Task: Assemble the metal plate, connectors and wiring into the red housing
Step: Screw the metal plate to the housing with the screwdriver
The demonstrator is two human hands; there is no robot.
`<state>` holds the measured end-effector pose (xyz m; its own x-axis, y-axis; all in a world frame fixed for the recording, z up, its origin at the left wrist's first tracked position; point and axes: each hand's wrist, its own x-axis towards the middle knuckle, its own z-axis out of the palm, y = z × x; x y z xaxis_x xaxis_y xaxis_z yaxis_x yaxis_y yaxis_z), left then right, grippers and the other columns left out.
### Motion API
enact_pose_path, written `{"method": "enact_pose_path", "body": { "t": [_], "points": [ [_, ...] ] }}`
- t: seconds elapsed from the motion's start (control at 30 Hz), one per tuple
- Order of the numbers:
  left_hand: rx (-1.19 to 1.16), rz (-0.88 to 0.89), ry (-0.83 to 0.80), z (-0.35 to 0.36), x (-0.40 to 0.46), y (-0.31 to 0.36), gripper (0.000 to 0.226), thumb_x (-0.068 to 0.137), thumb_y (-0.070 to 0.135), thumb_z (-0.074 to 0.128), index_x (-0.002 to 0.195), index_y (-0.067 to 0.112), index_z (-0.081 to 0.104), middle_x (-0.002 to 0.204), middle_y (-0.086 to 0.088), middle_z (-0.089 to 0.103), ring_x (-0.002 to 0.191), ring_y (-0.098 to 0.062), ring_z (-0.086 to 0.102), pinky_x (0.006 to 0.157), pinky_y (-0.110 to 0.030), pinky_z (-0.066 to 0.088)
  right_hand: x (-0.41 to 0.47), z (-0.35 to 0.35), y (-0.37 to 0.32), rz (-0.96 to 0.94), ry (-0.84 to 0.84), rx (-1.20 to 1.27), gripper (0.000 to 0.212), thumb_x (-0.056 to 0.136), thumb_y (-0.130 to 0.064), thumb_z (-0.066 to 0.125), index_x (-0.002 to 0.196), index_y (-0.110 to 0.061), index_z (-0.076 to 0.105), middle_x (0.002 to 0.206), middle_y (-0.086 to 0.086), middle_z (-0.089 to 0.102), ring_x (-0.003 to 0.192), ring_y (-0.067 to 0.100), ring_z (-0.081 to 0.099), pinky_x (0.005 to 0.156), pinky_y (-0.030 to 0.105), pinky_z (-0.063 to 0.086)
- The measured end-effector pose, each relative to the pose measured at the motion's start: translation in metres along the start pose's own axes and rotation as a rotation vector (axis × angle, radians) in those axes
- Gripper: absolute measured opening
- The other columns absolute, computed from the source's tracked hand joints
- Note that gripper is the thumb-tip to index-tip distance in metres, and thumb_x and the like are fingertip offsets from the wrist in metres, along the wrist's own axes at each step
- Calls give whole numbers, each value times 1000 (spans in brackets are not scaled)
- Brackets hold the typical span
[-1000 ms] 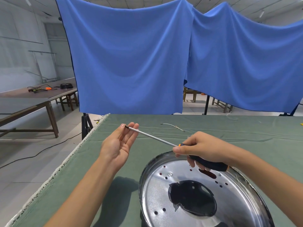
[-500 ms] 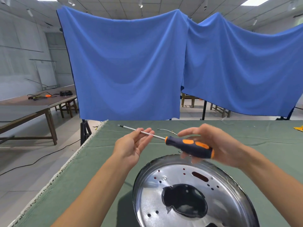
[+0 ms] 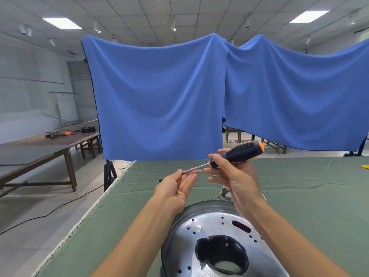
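Workshop hall with blue drapes [image 3: 159, 100] hung across the far side and a wooden bench [image 3: 40, 148] at far left. Green-covered table [image 3: 309, 196] in front. Near edge: round metal plate [image 3: 209, 222], shiny, pierced with small holes and a dark central opening. Above it, right hand [image 3: 235, 176] curled around a black-and-orange screwdriver [image 3: 237, 151], handle up and to the right. Left hand [image 3: 175, 188] palm up, fingers nearly straight, fingertips touching the shaft tip. Small screw [image 3: 199, 228] on the plate.

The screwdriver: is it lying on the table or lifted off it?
Lifted. The screwdriver is held above the green table: right hand grips the handle, left hand touches the shaft.
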<state>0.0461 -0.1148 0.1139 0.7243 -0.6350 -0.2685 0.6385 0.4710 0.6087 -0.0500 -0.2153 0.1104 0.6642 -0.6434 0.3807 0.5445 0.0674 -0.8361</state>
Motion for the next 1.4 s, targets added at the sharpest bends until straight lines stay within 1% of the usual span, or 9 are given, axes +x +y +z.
{"method": "enact_pose_path", "body": {
  "t": [0.13,0.27,0.37,0.5,0.7,0.83,1.03,1.2,1.4],
  "points": [
    [230,-31,-107,-10,-9,10,27,98,13,47,89,-9,60,67,-17,71,51,-20,69,41,-24,54,4,6,-3,-145,70,-102,12,86,-10,66,93,-1,60,72,9,68,57,24,70,46,25,53],
    [815,241,-9,-37,-6,8,23,93,15,54,77,5,66,52,0,64,33,-9,48,32,-14,31,10,5,-6,-246,87,-249,16,88,-10,65,91,4,60,68,8,64,49,21,65,43,26,49],
    [1186,520,86,-57,5,3,14,82,10,65,68,13,69,51,7,59,42,-5,46,42,-18,36,14,4,-12,-312,95,-367,22,88,-14,65,93,7,58,69,10,64,46,23,61,43,29,46],
    [1420,372,6,-74,17,-11,9,81,9,66,87,11,71,78,1,66,72,-14,58,68,-22,43,15,3,-20,-415,149,-435,24,88,-18,66,90,4,57,70,11,64,40,20,56,42,27,43],
    [1355,139,-125,-86,21,-19,36,84,3,58,50,15,62,55,-5,53,50,-16,45,51,-19,33,11,0,-13,-484,221,-369,27,89,-18,63,88,8,56,69,17,62,40,20,54,42,24,43],
    [1232,72,-178,-89,25,-19,23,88,9,59,71,0,71,71,-13,64,64,-21,57,63,-26,43,14,-3,3,-455,231,-330,24,90,-13,62,89,10,56,72,24,60,39,18,53,42,23,43],
    [909,-232,-233,-97,33,-15,13,77,14,60,69,11,68,72,-12,52,56,-17,54,56,-23,48,20,-6,22,-405,209,-300,30,86,-19,63,91,10,55,67,11,60,41,21,54,43,28,46],
    [793,-252,-212,-96,35,-11,25,47,27,74,64,12,64,56,-8,50,47,-17,52,52,-23,49,17,-8,22,-444,225,-268,23,87,-17,60,86,6,58,66,2,61,40,19,54,41,26,46],
    [766,-84,-281,-90,18,-13,15,40,24,77,53,23,69,55,-3,61,47,-14,59,56,-22,51,11,-8,15,-503,220,-212,20,92,-8,56,72,-12,58,66,2,60,37,19,53,40,25,45]
  ]
}}
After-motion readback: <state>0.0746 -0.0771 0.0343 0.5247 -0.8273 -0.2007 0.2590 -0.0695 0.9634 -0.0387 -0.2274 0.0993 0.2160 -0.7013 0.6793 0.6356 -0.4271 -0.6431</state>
